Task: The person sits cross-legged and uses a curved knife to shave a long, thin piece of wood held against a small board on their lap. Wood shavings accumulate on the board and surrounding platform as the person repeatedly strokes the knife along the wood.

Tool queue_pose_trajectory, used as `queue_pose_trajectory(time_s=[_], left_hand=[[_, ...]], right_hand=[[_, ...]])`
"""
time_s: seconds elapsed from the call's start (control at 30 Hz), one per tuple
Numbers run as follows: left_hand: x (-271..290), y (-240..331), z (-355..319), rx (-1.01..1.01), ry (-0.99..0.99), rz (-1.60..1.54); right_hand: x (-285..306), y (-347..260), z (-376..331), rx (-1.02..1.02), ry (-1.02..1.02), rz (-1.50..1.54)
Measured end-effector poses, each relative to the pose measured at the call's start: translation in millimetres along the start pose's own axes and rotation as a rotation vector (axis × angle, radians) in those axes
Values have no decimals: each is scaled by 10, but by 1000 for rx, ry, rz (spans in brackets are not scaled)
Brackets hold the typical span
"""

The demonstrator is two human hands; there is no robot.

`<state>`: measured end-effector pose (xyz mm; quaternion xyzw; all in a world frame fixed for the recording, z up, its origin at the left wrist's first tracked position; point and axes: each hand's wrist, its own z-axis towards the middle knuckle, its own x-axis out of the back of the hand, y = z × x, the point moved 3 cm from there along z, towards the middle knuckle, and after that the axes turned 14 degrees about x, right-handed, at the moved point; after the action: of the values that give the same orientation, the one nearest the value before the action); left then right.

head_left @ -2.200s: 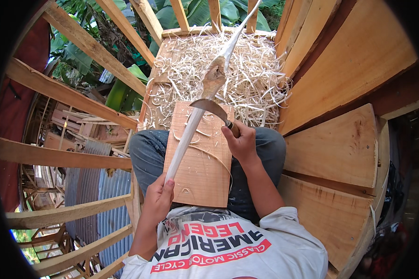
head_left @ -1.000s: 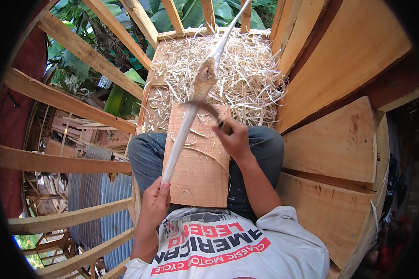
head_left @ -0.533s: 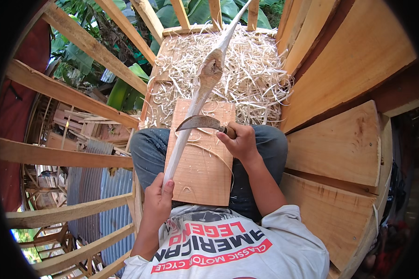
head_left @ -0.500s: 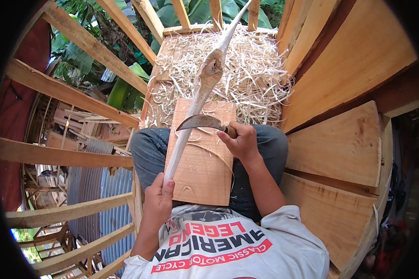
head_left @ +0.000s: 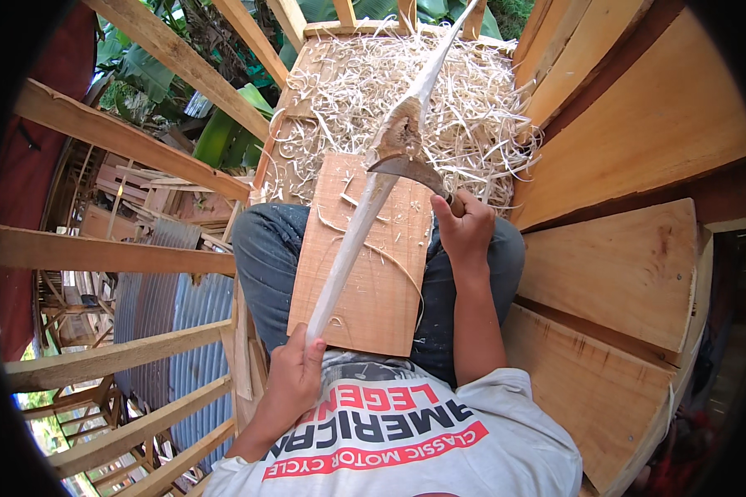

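My left hand [head_left: 297, 368] is closed round the near end of a long pale wooden stick [head_left: 350, 248]. The stick slants away to the far right, with a brown knot partway up and a thin tapering far tip. My right hand [head_left: 467, 228] grips the handle of a sickle-shaped knife [head_left: 412, 170]. Its curved blade lies across the stick just below the knot. Under the stick, a flat wooden board [head_left: 389, 313] rests across my lap, with a few shavings and a long curled strip on it.
Beyond my knees a heap of pale wood shavings [head_left: 472, 116] covers the plank floor. Wooden rails [head_left: 116, 261] run along the left, with corrugated metal sheets [head_left: 199, 331] below them. Wide wooden planks [head_left: 613, 282] stand close on the right. Green leaves [head_left: 232, 137] show past the far left rails.
The knife has moved up the stick, away from me, from mid-length to near the knot. My left hand and the stick's near end have come slightly closer to my body.
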<state>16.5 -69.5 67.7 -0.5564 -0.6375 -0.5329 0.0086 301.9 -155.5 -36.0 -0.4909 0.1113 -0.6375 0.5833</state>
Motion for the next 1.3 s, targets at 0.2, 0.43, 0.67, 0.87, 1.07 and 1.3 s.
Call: queue_pose_trajectory(time_s=[0.2, 0.43, 0.67, 0.87, 1.07, 1.3], left_hand=[[79, -201, 146, 90, -65, -204], [60, 6, 152, -11, 28, -22], [-68, 69, -83, 2, -25, 10], [52, -136, 31, 95, 1, -136], [-55, -118, -1, 106, -54, -152], [-130, -21, -105, 76, -79, -55]], right_hand=[[-110, -124, -37, 104, -171, 86], [-119, -275, -79, 231, -116, 11], [-43, 37, 14, 27, 28, 30], [-133, -238, -39, 185, -197, 26], [-207, -276, -142, 119, -150, 30], [-169, -96, -81, 70, -46, -7]])
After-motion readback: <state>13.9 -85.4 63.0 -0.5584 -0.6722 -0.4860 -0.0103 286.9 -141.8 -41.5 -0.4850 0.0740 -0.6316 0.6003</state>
